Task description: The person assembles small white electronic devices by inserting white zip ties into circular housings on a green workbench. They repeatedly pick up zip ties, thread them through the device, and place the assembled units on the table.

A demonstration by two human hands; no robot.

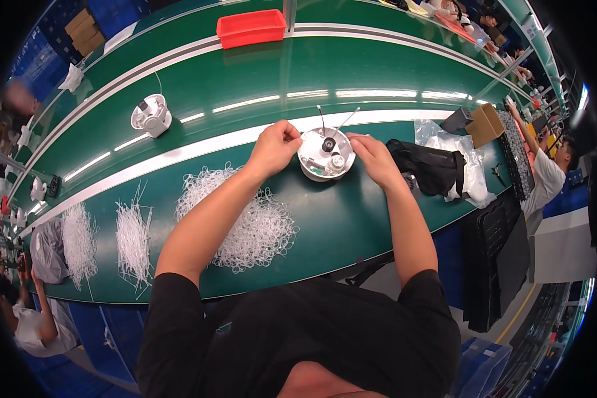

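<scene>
Loose white ties (245,222) heaped beside my left forearm could snag and scatter. Both hands, left hand (274,147) and right hand (373,158), pinch at the round white housing (326,154); its thin wires (338,121) might slip free.

This is a factory assembly line. A long green conveyor belt (259,73) with white edge strips curves through the room, carrying a red plastic bin (251,28) and a round white part (151,115). Heaps of clear plastic loops (245,212) lie on the green workbench (338,225). Other workers (544,169) sit along the line, with stacked cardboard boxes (85,30) behind.
</scene>
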